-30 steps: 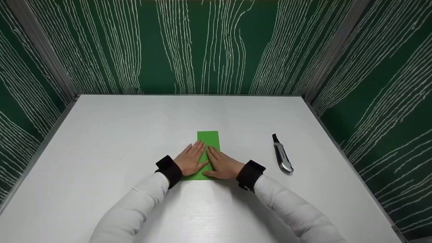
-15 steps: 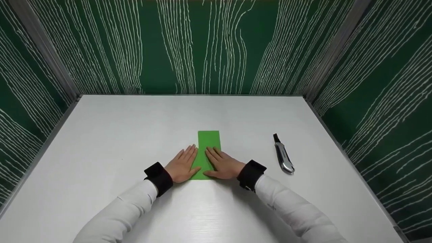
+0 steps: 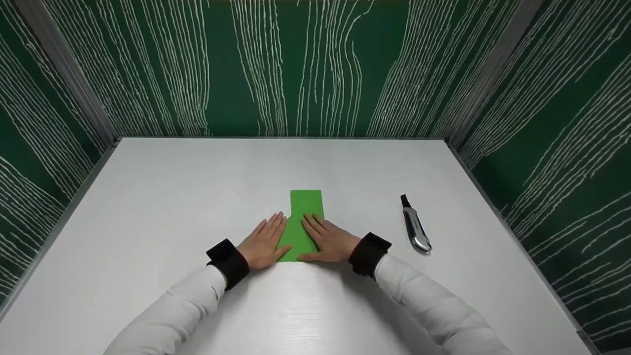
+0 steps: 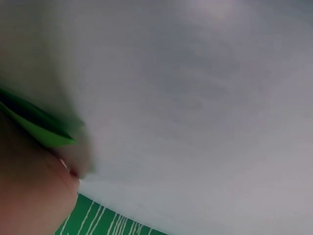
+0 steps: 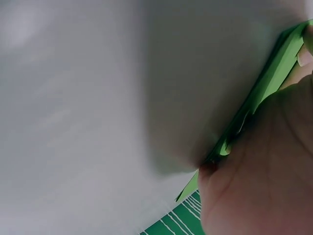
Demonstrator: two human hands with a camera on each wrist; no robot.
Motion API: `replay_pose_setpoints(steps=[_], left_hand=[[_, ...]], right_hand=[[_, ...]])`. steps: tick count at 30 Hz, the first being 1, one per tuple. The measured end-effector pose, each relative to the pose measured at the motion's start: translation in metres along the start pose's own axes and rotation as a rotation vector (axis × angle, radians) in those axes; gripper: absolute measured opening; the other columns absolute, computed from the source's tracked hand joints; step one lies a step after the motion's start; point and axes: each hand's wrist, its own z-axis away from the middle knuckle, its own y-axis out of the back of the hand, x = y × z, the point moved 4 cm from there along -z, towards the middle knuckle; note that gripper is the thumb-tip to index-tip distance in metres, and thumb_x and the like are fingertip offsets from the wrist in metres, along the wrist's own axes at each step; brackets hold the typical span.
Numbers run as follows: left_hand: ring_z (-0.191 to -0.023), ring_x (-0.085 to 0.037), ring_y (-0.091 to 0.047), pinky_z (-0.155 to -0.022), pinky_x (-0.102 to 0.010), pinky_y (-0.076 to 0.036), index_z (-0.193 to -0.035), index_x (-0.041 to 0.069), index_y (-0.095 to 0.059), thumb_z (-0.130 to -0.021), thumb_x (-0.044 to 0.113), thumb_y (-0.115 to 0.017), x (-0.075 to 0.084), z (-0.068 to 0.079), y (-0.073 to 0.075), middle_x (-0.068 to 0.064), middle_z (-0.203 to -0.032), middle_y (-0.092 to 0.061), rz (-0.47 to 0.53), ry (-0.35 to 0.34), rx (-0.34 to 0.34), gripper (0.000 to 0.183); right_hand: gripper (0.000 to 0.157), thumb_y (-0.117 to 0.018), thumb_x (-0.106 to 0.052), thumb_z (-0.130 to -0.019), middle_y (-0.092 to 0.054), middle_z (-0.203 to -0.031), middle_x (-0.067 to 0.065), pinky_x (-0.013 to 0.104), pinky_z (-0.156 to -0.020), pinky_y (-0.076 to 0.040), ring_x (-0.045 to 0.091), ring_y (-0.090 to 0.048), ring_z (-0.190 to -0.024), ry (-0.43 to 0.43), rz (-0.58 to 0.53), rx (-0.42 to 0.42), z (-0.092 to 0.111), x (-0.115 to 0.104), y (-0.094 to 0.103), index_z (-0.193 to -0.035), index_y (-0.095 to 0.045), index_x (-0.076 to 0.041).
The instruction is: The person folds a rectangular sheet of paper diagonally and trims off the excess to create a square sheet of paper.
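A folded sheet of green paper (image 3: 305,202) lies on the white table, narrow at its far end and wider near the person. My left hand (image 3: 263,241) lies flat along its left edge, thumb over the near left corner. My right hand (image 3: 331,241) rests with straight fingers on its right side, covering that edge. In the left wrist view a corner of the green paper (image 4: 44,132) stands slightly parted in layers beside the hand (image 4: 34,196). The right wrist view has layered paper edges (image 5: 266,88) under the right palm (image 5: 264,166).
A grey and black utility knife (image 3: 415,226) lies on the white table (image 3: 197,182) to the right of the right hand. Green walls with white wavy lines (image 3: 256,69) enclose the table at the back and sides.
My left hand has slid left and slightly toward the person, from on top of the green paper to its left edge. The right hand has stayed about where it was.
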Motion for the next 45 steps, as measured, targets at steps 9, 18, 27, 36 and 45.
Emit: replay_pose_setpoints(steps=[9,18,27,36,45], left_hand=[[-0.163,-0.035,-0.007,-0.134,-0.051,-0.010,-0.163,-0.004,-0.011,-0.110,0.044,-0.038,0.000,-0.001,-0.001,-0.021,-0.173,-0.008,0.014,-0.006,0.008,0.076],[-0.163,-0.034,-0.006,-0.134,-0.051,-0.010,-0.163,-0.003,-0.008,-0.107,0.051,-0.042,-0.007,-0.004,-0.008,-0.020,-0.174,-0.006,0.002,-0.007,0.013,0.085],[-0.163,-0.035,-0.006,-0.134,-0.051,-0.009,-0.163,-0.004,-0.010,-0.106,0.050,-0.045,-0.005,-0.003,-0.005,-0.020,-0.174,-0.007,0.020,-0.005,0.011,0.086],[-0.164,-0.033,-0.006,-0.134,-0.050,-0.009,-0.163,-0.002,-0.011,-0.107,0.053,-0.044,-0.007,-0.005,-0.008,-0.018,-0.174,-0.007,0.010,0.006,0.014,0.086],[-0.164,-0.034,-0.007,-0.134,-0.050,-0.010,-0.163,-0.003,-0.011,-0.107,0.052,-0.044,-0.004,-0.003,-0.005,-0.019,-0.174,-0.008,0.018,0.003,0.009,0.085]], right_hand=[[0.102,-0.051,-0.068,-0.098,0.000,-0.176,0.011,0.048,-0.132,-0.019,0.031,-0.002,-0.164,0.026,-0.042,-0.005,0.011,0.008,0.004,-0.166,-0.004,-0.008],[0.103,-0.052,-0.067,-0.098,-0.001,-0.175,0.012,0.050,-0.133,-0.017,0.033,-0.003,-0.164,0.022,-0.067,0.005,0.030,0.035,0.004,-0.166,-0.004,-0.007],[0.103,-0.057,-0.064,-0.097,-0.005,-0.175,0.015,0.054,-0.131,-0.019,0.038,-0.008,-0.162,0.015,-0.127,0.032,0.060,0.072,0.004,-0.165,-0.008,-0.005],[0.104,-0.060,-0.065,-0.095,-0.006,-0.175,0.014,0.057,-0.130,-0.020,0.038,-0.012,-0.162,-0.005,-0.161,0.044,0.079,0.099,0.004,-0.166,-0.011,-0.007],[0.105,-0.063,-0.065,-0.093,-0.010,-0.174,0.016,0.057,-0.129,-0.023,0.039,-0.016,-0.161,0.001,-0.157,0.059,0.085,0.103,0.008,-0.165,-0.014,-0.007]])
